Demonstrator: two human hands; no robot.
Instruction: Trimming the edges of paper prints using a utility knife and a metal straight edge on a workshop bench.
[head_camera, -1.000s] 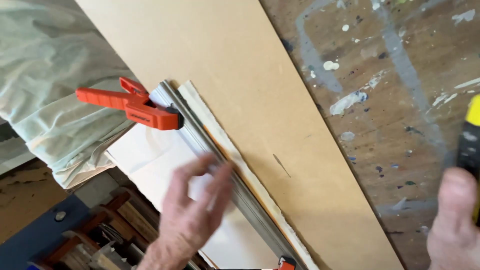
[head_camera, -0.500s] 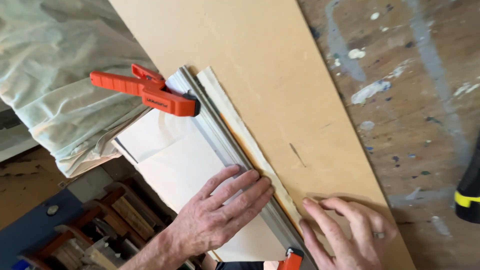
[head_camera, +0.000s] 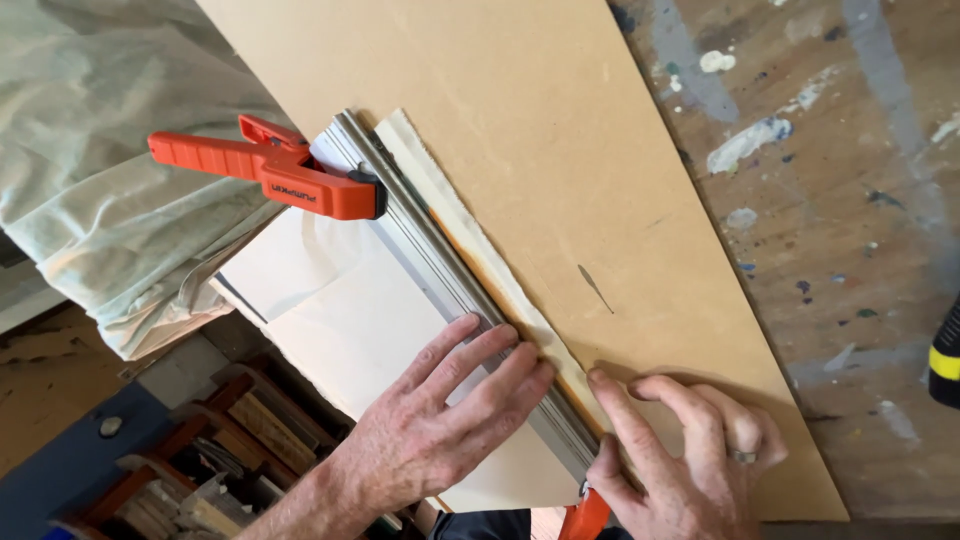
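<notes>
A long tan fibreboard (head_camera: 520, 130) lies slanted across a paint-spattered workbench (head_camera: 830, 200). A grey metal straightedge (head_camera: 430, 235) runs along its left edge over a cream paper sheet (head_camera: 340, 320), beside a torn cream strip (head_camera: 470, 230). An orange spring clamp (head_camera: 270, 170) grips the far end of the straightedge. My left hand (head_camera: 440, 420) presses flat with fingers spread on the paper and the straightedge. My right hand (head_camera: 680, 450) rests fingertips down on the board and strip at the near end, beside a second orange clamp (head_camera: 585, 515) that is mostly hidden.
A pale green dust sheet (head_camera: 90, 180) covers something at the left. Below the bench edge are shelves with wooden pieces (head_camera: 200, 460). A black and yellow tool (head_camera: 945, 355) shows at the right edge of the bench.
My left hand has come down from the air to press flat on the paper and straightedge. My right hand let go of the black and yellow tool and now rests on the board.
</notes>
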